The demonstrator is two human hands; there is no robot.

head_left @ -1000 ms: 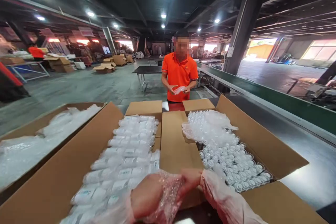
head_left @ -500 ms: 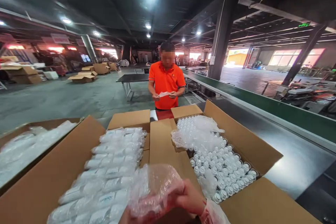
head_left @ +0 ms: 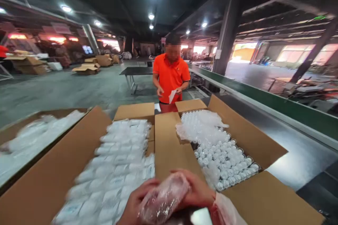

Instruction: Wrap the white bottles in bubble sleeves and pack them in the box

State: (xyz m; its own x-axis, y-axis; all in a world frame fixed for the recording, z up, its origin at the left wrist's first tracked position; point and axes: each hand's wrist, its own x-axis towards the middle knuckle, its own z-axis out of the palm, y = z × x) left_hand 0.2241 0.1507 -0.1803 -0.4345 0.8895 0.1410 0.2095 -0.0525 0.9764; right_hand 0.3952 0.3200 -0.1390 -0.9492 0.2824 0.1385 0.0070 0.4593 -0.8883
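Note:
Low in the view, a crumpled clear plastic bag (head_left: 166, 198) is held between my two hands. My left hand (head_left: 138, 198) curls round its left side, fingers closed. On the other side my right hand (head_left: 198, 191) grips the bag, and a pale sleeve cover shows at the wrist. Whether anything is inside the bag I cannot tell. To the left, rows of white bottles in clear wrap (head_left: 113, 179) lie in an open carton (head_left: 79, 151). On the right, white-capped clear bottles (head_left: 229, 165) stand upright in another carton (head_left: 253, 140), with loose plastic bags (head_left: 202, 126) on top.
A third carton (head_left: 44, 147) at the far left holds more wrapped items. Raised cardboard flaps (head_left: 171, 144) stand between the cartons. Across the table, a person in an orange shirt (head_left: 171, 77) holds a white piece. A green conveyor belt (head_left: 264, 98) runs along the right.
The spread bag is now bunched lower between my hands, and my left hand has come further into view. The person opposite has let go of the white piece with one hand.

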